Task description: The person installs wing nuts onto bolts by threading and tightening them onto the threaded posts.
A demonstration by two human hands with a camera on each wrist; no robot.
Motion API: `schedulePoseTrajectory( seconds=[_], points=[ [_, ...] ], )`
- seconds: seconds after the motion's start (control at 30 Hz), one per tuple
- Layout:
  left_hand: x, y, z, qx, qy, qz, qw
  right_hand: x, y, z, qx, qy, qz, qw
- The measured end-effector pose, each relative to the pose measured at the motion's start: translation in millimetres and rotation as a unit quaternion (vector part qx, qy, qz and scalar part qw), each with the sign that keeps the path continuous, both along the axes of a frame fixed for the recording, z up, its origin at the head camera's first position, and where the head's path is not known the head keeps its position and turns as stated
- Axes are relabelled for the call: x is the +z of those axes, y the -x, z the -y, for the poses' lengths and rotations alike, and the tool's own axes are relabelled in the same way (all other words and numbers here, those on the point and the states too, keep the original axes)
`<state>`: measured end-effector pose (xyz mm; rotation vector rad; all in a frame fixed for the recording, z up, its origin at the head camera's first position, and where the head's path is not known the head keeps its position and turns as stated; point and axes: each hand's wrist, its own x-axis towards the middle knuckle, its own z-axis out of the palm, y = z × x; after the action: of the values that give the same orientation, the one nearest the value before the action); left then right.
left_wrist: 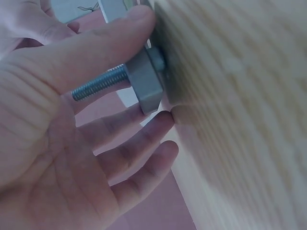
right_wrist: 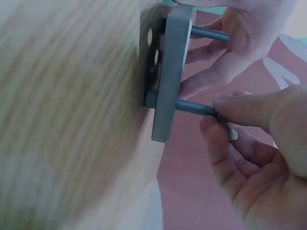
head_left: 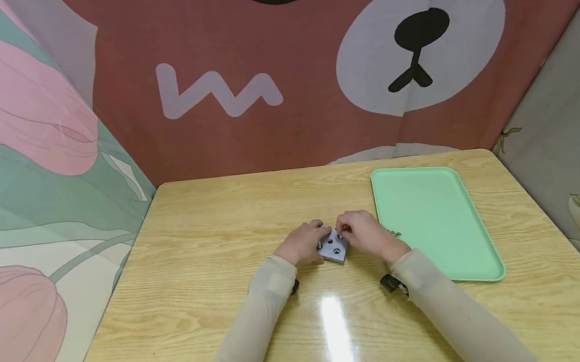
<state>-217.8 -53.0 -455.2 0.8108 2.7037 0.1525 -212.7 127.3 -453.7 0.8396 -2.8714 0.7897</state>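
A grey metal plate (head_left: 336, 258) with several holes is held just at the wooden table top by my left hand (head_left: 301, 243), thumb on one side and fingers on the other. Two threaded bolts stand up through it, heads on the table side. One bolt (left_wrist: 98, 86) rises beside the left palm. At the tip of the other bolt (right_wrist: 194, 106), my right hand (head_left: 367, 235) pinches a small brass-coloured piece, apparently a wing nut (right_wrist: 232, 134), between thumb and forefinger. The fingertips hide most of it.
A light green tray (head_left: 431, 213) lies to the right, close to the right hand. Small brass-coloured pieces (head_left: 394, 233) show at its left side, partly behind the right wrist. The wooden table (head_left: 202, 308) ends at printed cloth walls (head_left: 243, 138) at the back and sides.
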Motion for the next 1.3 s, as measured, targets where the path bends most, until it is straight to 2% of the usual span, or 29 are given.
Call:
schedulePoseTrajectory(
  seconds=[0.13,0.3,0.4,0.57,0.63,0.73,0.9,1.1,1.3],
  points=[
    [-1.0,1.6,0.1,-0.004,-0.001,-0.005,1.0,1.9,-0.3,0.8,0.028,-0.037,-0.048,0.9978],
    [0.7,0.7,-0.3,-0.006,-0.004,-0.004,1.0,2.0,-1.4,2.4,0.014,-0.07,-0.075,0.9947],
    [1.1,-0.2,-0.5,-0.008,-0.001,-0.009,0.9999,5.6,-3.1,3.0,0.011,-0.077,-0.068,0.9946],
    [0.1,-0.4,-0.7,-0.01,0.006,-0.012,0.9999,16.4,-6.2,1.7,0.018,-0.096,0.006,0.9952],
    [-0.2,-0.3,-0.8,-0.009,0.006,-0.009,0.9999,18.8,-6.6,1.3,0.025,-0.11,0.02,0.9934],
    [-0.4,-0.2,-0.8,-0.007,0.006,-0.006,0.9999,20.0,-5.6,1.5,0.034,-0.131,-0.007,0.9907],
    [-1.0,0.1,-1.1,-0.002,0.005,-0.003,1.0,20.2,-2.8,3.5,0.016,-0.151,-0.057,0.9868],
    [-1.6,-0.7,-1.5,-0.003,0.001,-0.003,1.0,16.0,0.2,6.7,-0.011,-0.18,-0.033,0.983],
    [-0.6,-1.3,-0.7,-0.001,0.003,-0.007,1.0,8.4,-1.5,9.5,-0.03,-0.119,-0.017,0.9922]
  ],
)
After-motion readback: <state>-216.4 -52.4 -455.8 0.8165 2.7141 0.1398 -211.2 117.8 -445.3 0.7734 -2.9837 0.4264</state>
